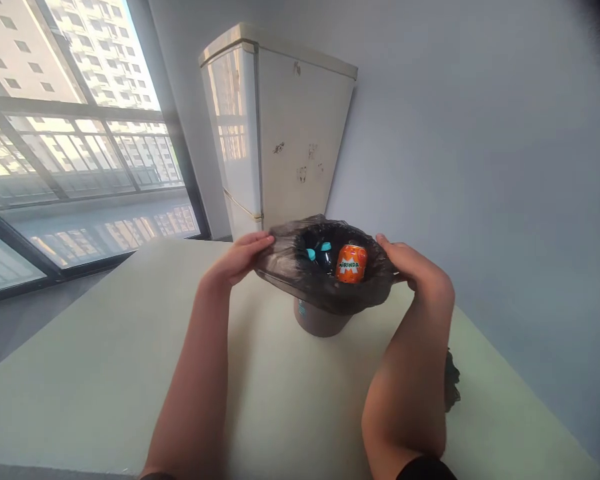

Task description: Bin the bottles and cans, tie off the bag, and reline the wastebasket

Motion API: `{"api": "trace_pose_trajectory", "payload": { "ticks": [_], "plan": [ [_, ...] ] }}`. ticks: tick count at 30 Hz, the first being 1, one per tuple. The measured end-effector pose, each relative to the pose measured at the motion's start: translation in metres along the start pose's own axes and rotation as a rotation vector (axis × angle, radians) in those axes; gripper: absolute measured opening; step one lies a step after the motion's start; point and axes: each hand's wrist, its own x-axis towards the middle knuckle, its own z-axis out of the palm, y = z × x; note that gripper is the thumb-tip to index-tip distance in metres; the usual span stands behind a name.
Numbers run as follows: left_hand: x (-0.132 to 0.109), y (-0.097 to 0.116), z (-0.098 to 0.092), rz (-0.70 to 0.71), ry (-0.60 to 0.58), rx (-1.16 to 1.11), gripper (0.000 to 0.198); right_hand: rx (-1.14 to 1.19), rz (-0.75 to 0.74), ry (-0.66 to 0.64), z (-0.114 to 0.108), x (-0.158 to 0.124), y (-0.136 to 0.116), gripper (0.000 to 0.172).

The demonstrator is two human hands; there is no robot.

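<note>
A thin black garbage bag (285,263) lines a small trash bin (323,323) that stands on the table, its rim folded out over the top. My left hand (245,255) is closed on the bag's left edge, thumb on top. On the opposite side my right hand (405,259) pinches the right edge, pulling the plastic outward. Inside the bag lies an orange Mirinda can (351,264), tilted. Left of it is a dark item with turquoise parts (326,247), whose kind I cannot make out.
Crumpled black plastic (452,381) lies on the pale table (290,400), partly behind my right forearm. A white refrigerator (305,127) stands beyond the table. Large windows (80,133) are at left, a plain wall (480,153) at right.
</note>
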Motion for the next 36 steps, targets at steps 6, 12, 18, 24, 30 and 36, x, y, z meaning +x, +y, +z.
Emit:
{"api": "trace_pose_trajectory", "payload": {
  "ticks": [6, 12, 18, 24, 30, 36],
  "plan": [
    [-0.028, 0.039, 0.012, 0.281, 0.232, -0.084, 0.021, -0.005, -0.189, -0.138, 0.015, -0.011, -0.02, 0.032],
    [-0.054, 0.063, 0.016, 0.503, 0.498, -0.034, 0.019, 0.164, -0.341, -0.037, 0.011, -0.036, -0.029, 0.022],
    [-0.062, 0.072, 0.009, 0.778, 0.64, -0.065, 0.031, 0.559, -0.55, 0.323, 0.001, -0.06, -0.036, 0.016],
    [-0.06, 0.073, 0.021, 0.662, 0.519, -0.171, 0.033, 0.621, -0.645, 0.38, -0.005, -0.052, -0.023, 0.037],
    [-0.064, 0.074, 0.017, 0.752, 0.468, -0.169, 0.027, 0.621, -0.71, 0.397, -0.015, -0.046, -0.008, 0.056],
    [-0.071, 0.075, 0.012, 0.872, 0.522, -0.1, 0.042, 0.565, -0.703, 0.298, -0.016, -0.06, -0.008, 0.06]
  ]
}}
